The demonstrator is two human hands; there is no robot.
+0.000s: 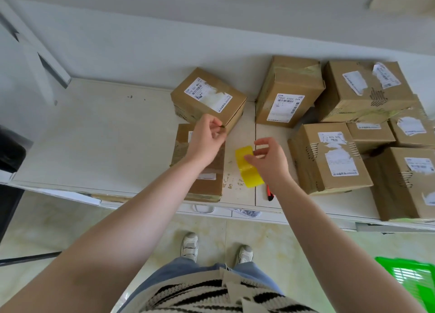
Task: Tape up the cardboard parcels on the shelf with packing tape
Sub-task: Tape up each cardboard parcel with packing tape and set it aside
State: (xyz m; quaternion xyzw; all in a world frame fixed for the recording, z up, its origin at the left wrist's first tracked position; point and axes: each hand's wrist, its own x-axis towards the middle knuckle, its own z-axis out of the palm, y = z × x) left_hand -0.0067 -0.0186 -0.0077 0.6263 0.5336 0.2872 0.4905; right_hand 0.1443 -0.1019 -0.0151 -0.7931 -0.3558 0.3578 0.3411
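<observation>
A red and black utility knife [270, 193] lies near the front edge of the shelf. On the tiled floor [277, 242] below, a green plastic basket [414, 282] stands at the right, and a dark bin [9, 152] stands at the far left.

striped knit top [211, 294], blue jeans [179, 269], white sneakers [190, 245]

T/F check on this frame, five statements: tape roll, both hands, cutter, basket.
1. The right hand holds the yellow tape roll. True.
2. The left hand rests flat on the shelf. False: it is raised over a flat parcel, its fingers pinched near the corner of a labelled box.
3. A red-and-black cutter lies on the shelf near the right wrist. True.
4. The tape roll is blue. False: it is yellow.
5. The green basket sits on the shelf among the parcels. False: it is on the floor, lower right.
</observation>
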